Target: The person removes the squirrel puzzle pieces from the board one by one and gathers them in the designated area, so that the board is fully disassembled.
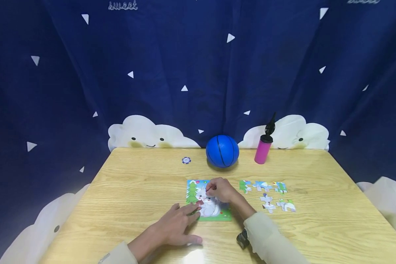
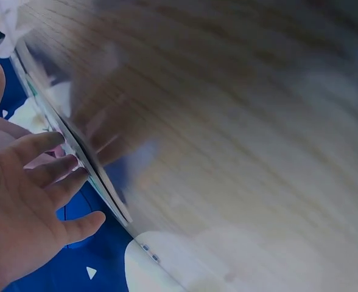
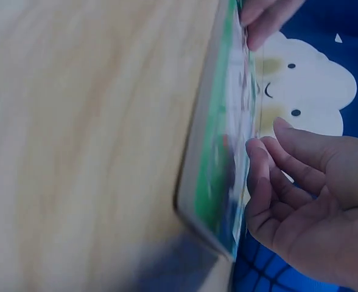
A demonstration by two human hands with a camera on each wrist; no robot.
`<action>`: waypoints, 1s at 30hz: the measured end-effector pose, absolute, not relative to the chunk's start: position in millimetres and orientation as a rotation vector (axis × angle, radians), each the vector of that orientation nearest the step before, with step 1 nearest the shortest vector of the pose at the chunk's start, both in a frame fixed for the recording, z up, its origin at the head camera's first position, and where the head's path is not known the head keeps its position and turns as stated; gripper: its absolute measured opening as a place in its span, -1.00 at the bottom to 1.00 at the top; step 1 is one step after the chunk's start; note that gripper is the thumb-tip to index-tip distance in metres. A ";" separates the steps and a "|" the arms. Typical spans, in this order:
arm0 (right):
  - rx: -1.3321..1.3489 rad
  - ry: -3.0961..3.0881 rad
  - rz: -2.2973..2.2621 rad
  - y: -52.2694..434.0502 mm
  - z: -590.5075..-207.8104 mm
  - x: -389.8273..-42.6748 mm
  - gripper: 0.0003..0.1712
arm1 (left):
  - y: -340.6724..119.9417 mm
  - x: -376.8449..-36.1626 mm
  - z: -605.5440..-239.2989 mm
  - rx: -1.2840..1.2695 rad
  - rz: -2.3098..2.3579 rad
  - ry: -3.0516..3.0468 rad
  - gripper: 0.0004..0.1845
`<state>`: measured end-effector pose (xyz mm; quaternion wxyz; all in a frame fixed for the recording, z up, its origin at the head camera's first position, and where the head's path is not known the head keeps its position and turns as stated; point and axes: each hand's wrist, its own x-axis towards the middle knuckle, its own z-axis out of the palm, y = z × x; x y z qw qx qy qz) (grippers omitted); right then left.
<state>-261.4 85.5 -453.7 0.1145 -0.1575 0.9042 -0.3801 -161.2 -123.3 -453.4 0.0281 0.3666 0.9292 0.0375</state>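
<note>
A puzzle board [image 1: 226, 217] with a white cat picture, a green tree and a green lower border lies on the wooden table. My left hand [image 1: 176, 224] rests its spread fingertips on the board's left part, by a small reddish-brown patch. The left wrist view shows this hand [image 2: 30, 188] with its fingers extended to the board. My right hand [image 1: 222, 190] bends its fingers down to the upper middle of the picture. In the right wrist view, the thumb of the right hand [image 3: 307, 194] is apart from the bent fingers; whether a piece is under them is hidden.
Several loose puzzle pieces [image 1: 266, 202] lie to the right of the board. Behind it stand a blue ball [image 1: 222, 151] and a pink pump [image 1: 263, 151] with a black top. A small blue-and-white disc [image 1: 186, 160] lies to the ball's left.
</note>
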 end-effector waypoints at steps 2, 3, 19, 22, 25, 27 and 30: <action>-0.481 2.643 -1.112 80.3 -455.1 -261.0 -0.94 | -124.9 -160.9 -453.4 1.123 0.122 2.868 -0.11; -0.482 2.638 -1.110 78.1 -455.5 -260.8 -0.93 | -125.6 -160.8 -453.5 1.123 0.121 2.870 -0.11; -0.514 2.610 -1.095 63.4 -456.7 -257.6 -0.89 | -128.6 -160.1 -455.7 1.143 0.104 2.870 -0.11; -0.506 2.605 -1.102 63.5 -456.3 -257.7 -0.92 | -128.7 -159.9 -456.2 1.123 0.119 2.862 -0.09; -0.503 2.606 -1.115 63.6 -456.0 -257.8 -0.95 | -128.6 -160.2 -456.4 1.111 0.126 2.854 -0.08; -0.511 2.606 -1.131 63.4 -455.7 -257.8 -0.96 | -128.6 -160.3 -456.0 1.108 0.133 2.851 -0.08; -0.514 2.598 -1.150 63.1 -455.9 -258.1 -0.97 | -128.5 -160.1 -455.6 1.108 0.132 2.853 -0.09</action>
